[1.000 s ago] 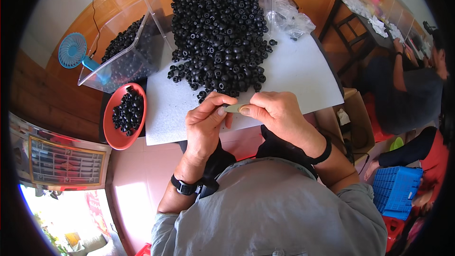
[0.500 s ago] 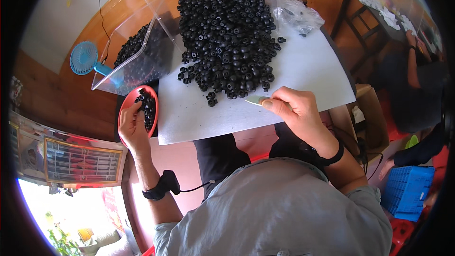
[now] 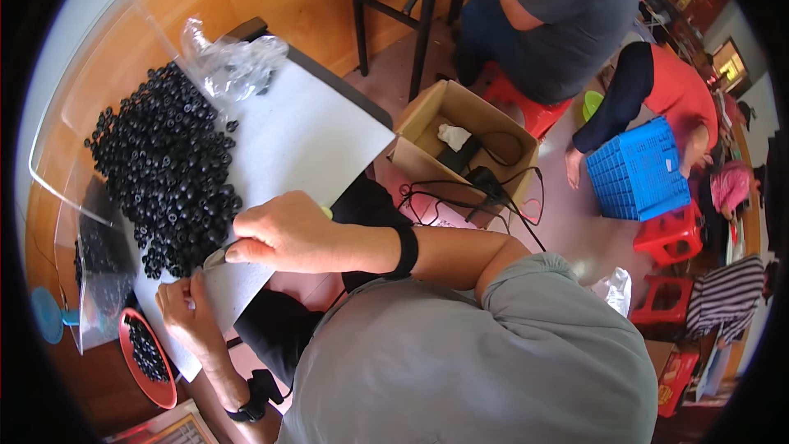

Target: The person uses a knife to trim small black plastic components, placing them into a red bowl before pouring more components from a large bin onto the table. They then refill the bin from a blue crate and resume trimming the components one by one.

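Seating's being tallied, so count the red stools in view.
3: one red stool under the dark-shirted person, a second stool beside the blue crate, a third stool beside the striped-shirted person. Others may be hidden.

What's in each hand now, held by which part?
Right hand: thin knife-like tool, gripped toward its handle end, flat tip exposed. Left hand: curled; can't tell whether it holds anything.

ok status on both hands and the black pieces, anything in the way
Right hand gripping thin blade. Left hand close by, hold unclear. Black pieces heaped on white tabletop, crowding close beside both hands.
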Motion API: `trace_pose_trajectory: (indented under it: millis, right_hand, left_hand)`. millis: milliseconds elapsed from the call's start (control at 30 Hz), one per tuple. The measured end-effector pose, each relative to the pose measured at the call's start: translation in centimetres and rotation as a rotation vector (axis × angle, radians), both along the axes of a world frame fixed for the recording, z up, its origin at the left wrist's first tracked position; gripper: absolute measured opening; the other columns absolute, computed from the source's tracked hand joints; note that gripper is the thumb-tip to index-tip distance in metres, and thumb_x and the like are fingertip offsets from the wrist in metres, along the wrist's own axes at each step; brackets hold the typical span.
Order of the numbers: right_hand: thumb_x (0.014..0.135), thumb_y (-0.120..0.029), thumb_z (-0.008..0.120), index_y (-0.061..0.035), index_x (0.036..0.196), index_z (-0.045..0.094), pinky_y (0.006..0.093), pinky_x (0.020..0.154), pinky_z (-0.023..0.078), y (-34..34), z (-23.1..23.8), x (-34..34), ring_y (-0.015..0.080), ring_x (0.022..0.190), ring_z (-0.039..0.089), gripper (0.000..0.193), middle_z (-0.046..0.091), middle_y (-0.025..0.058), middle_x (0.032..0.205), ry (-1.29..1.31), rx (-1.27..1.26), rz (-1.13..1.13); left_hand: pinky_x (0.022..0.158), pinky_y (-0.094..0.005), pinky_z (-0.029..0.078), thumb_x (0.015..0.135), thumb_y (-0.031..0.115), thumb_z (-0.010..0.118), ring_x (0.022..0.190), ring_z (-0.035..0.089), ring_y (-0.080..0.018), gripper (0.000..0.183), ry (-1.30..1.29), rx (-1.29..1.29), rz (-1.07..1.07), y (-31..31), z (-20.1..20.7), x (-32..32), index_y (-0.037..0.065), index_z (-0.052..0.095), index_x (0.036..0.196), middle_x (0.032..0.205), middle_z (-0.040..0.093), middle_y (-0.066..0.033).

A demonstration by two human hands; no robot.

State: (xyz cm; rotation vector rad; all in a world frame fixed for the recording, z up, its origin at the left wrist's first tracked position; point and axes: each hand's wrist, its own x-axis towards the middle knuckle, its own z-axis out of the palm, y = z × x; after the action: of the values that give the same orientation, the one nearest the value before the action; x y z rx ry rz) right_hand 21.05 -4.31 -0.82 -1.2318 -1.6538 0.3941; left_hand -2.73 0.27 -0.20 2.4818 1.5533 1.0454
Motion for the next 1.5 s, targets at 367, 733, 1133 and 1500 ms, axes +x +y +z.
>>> trace_pose_trajectory:
  millis: [367,733,1133,1500]
  right_hand:
    - [0.08,-0.034,0.072,-0.0083,0.069,0.059,0.0443,0.054,0.045,-0.2,-1.1,0.6,0.0323,0.06,0.062,0.031,0.059,0.011,0.061,0.014,0.084,-0.071]
    - [0.079,-0.04,0.071,-0.0061,0.073,0.065,0.0435,0.059,0.047,0.2,-1.4,-0.3,0.0312,0.067,0.065,0.034,0.063,0.0095,0.067,-0.105,0.025,-0.089]
    - [0.078,-0.038,0.072,-0.0069,0.073,0.066,0.0438,0.059,0.046,0.7,-1.4,-0.4,0.0316,0.065,0.064,0.032,0.063,0.0095,0.067,-0.084,0.053,-0.041]
    - [0.084,-0.035,0.069,-0.009,0.074,0.062,0.0474,0.057,0.047,-1.0,-0.1,0.0,0.0341,0.063,0.064,0.029,0.063,0.0115,0.067,-0.078,0.062,-0.056]
  left_hand:
    - [0.064,-0.0351,0.045,0.088,0.007,0.064,0.079,0.056,-0.0226,0.015,-0.068,-0.106,-0.046,-0.5,-1.1,-1.7,-0.001,0.065,0.101,0.089,0.057,-0.0092]
    - [0.05,-0.0268,0.05,0.086,0.018,0.076,0.068,0.065,-0.0201,0.021,-0.079,0.218,-0.23,1.3,-2.8,-3.2,0.002,0.074,0.1,0.083,0.069,-0.0085]
    - [0.071,-0.0388,0.048,0.092,0.01,0.06,0.085,0.059,-0.0265,0.02,0.038,0.067,-0.173,3.1,-4.0,-6.1,-0.004,0.065,0.105,0.096,0.061,-0.0136]
    - [0.077,-0.0453,0.043,0.082,0.0,0.061,0.087,0.053,-0.0359,0.02,0.221,0.117,-0.003,-1.8,0.2,-1.3,-0.002,0.065,0.101,0.086,0.057,-0.0174]
